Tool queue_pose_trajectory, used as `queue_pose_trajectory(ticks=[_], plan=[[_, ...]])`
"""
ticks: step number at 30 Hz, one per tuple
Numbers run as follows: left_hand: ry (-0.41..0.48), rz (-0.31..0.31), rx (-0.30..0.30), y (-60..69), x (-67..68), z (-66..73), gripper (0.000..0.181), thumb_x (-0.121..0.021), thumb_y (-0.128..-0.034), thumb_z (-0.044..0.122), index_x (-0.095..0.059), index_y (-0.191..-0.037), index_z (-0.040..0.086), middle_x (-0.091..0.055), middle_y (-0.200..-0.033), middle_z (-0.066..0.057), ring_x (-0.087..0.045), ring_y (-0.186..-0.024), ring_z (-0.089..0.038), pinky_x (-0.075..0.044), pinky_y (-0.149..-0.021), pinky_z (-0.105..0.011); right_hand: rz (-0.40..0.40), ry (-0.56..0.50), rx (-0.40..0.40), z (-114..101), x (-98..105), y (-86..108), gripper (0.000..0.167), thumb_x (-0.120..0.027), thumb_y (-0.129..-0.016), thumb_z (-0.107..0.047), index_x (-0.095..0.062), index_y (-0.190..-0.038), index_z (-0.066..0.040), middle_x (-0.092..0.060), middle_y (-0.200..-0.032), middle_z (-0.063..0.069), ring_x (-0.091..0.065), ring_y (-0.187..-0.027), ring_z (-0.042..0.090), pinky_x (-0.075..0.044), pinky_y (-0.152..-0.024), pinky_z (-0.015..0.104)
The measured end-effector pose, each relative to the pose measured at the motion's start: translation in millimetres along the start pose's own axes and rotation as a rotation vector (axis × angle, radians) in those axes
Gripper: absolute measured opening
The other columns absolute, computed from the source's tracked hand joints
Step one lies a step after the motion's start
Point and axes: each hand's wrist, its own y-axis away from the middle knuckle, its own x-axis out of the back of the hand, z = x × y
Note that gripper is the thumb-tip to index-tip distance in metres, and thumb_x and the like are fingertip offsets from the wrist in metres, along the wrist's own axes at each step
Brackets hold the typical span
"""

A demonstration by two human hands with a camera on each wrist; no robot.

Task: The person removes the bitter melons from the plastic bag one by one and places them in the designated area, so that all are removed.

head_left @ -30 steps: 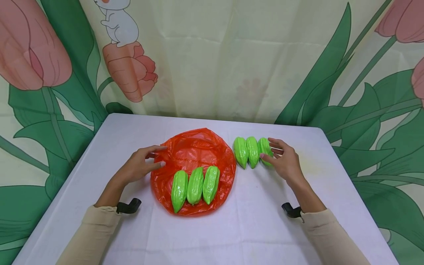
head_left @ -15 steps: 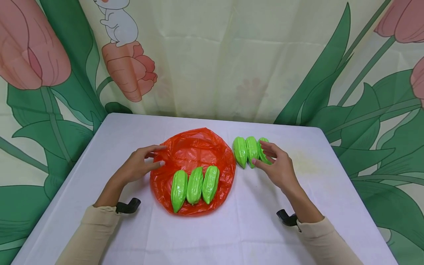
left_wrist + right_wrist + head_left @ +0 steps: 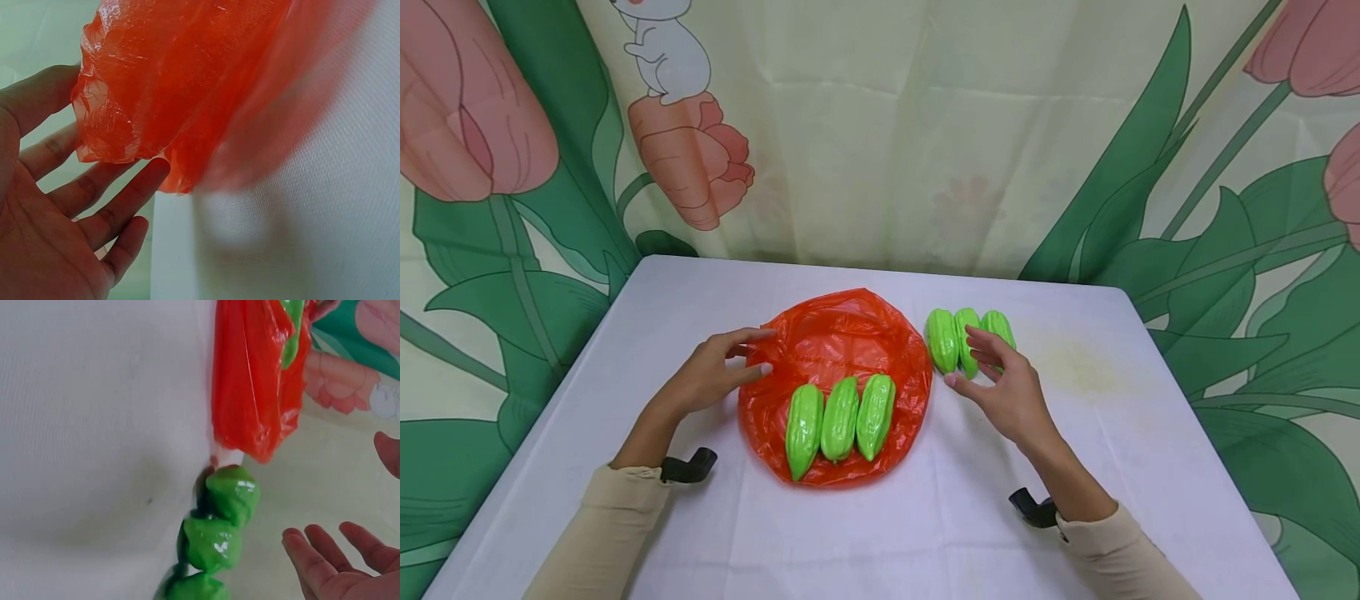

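A red plastic bag lies spread round on the table, with three glossy green ridged fruits on its near part. My left hand is at the bag's left rim, fingers loosely spread. In the left wrist view its fingertips reach beneath the bag's edge; whether they touch it is hard to tell. Three more green fruits stand in a row right of the bag. My right hand hovers in front of this row with relaxed fingers, holding nothing, and partly hides two of them.
A white cloth covers the table. Its far edge meets a curtain printed with tulips, a rabbit and a carrot. Black wrist cameras sit at both sleeve cuffs.
My right hand has moved left and slightly nearer, away from the rightmost fruit and across the front of the row. The left hand, bag and fruits look unchanged.
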Motion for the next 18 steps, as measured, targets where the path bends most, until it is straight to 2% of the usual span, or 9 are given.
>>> queue_pose_trajectory(ticks=[6, 10, 18], plan=[[-0.003, 0.004, -0.002, -0.3, -0.6, -0.6, 0.06, -0.076, -0.0994, 0.026, -0.056, -0.154, 0.013, -0.056, -0.154, -0.021, -0.053, -0.138, -0.049, -0.063, -0.096, -0.055, -0.025, -0.018, -0.02, -4.0, -10.9, 5.3, 0.079, -0.086, -0.09, -0.02, -0.048, -0.159, -0.015, -0.053, -0.16, 0.009, -0.055, -0.144, 0.033, -0.051, -0.115, 0.052], [0.001, 0.003, 0.001, -0.6, -0.9, -1.1, 0.06, -0.076, -0.0993, 0.026, -0.056, -0.154, 0.013, -0.056, -0.154, -0.021, -0.053, -0.139, -0.049, -0.064, -0.096, -0.055, -0.038, -0.038, -0.009, -5.5, -16.9, 9.2, 0.079, -0.086, -0.09, -0.015, -0.047, -0.159, -0.014, -0.052, -0.161, 0.009, -0.055, -0.144, 0.033, -0.051, -0.114, 0.053], [0.003, -0.005, 0.004, -2.1, -0.8, -0.7, 0.06, -0.075, -0.0996, 0.026, -0.055, -0.155, 0.013, -0.054, -0.157, -0.021, -0.052, -0.14, -0.05, -0.063, -0.097, -0.055, -0.045, -0.068, 0.013, -9.1, -28.7, 18.2, 0.084, -0.088, -0.088, -0.015, -0.045, -0.16, -0.014, -0.053, -0.16, 0.011, -0.056, -0.144, 0.033, -0.05, -0.115, 0.053]])
